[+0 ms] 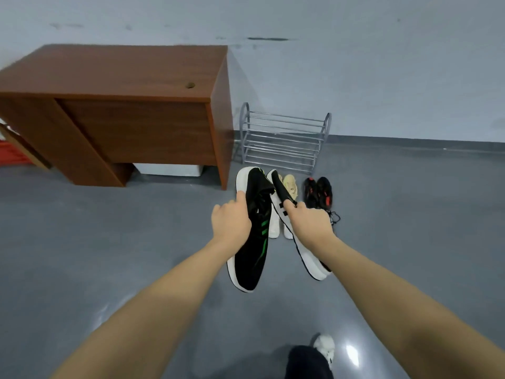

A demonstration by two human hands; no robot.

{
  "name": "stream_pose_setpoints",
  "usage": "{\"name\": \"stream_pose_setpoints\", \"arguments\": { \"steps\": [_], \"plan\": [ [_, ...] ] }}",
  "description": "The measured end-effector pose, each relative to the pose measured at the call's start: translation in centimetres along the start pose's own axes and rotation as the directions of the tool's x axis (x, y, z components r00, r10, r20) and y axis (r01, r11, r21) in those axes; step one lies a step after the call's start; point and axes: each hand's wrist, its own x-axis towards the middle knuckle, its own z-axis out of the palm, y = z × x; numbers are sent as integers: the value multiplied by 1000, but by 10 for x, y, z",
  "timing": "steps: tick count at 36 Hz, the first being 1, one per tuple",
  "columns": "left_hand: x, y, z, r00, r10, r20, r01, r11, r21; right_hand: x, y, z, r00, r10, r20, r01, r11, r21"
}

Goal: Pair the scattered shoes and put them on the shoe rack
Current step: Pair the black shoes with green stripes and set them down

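My left hand [231, 218] grips a black sneaker with green stripes and a white sole [252, 250], held off the floor with its toe toward me. My right hand [310, 221] grips its mate, a second black and white sneaker [308, 261], turned so the white sole side shows. Behind them on the floor lie a pair of beige slippers [289, 187] and a pair of black shoes with red marks [319, 192]. The silver metal shoe rack [284, 139] stands against the wall, its shelves bare.
A brown wooden desk [114, 105] stands left of the rack, with a white box [169, 169] under it. Something red [11, 155] shows at the far left edge. My own leg and white shoe [325, 347] are at the bottom. Grey floor spreads all around.
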Motion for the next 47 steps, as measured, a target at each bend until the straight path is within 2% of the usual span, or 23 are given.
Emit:
{"name": "stream_pose_setpoints", "arguments": {
  "steps": [7, 18, 30, 40, 47],
  "plan": [
    [60, 110, 17, 1000, -16, -11, 16, 1000, -16, 42, 119, -1, 1000, -29, 8, 29, 1000, -9],
    [126, 220, 45, 998, -53, 18, 55, 992, -113, 89, 247, 14, 999, -5, 51, 6, 1000, -29],
    [224, 272, 80, 988, -122, 99, 139, 971, -196, 192, 319, 49, 996, -18, 91, 18, 1000, 6],
    [348, 305, 119, 987, -71, 145, 109, 955, -275, 312, 377, 69, 987, 14, 163, -29, 995, 92],
    [414, 339, 152, 977, -74, 200, 126, 957, -261, 374, 421, 97, 977, 3, 211, -18, 997, 70]
  ]
}}
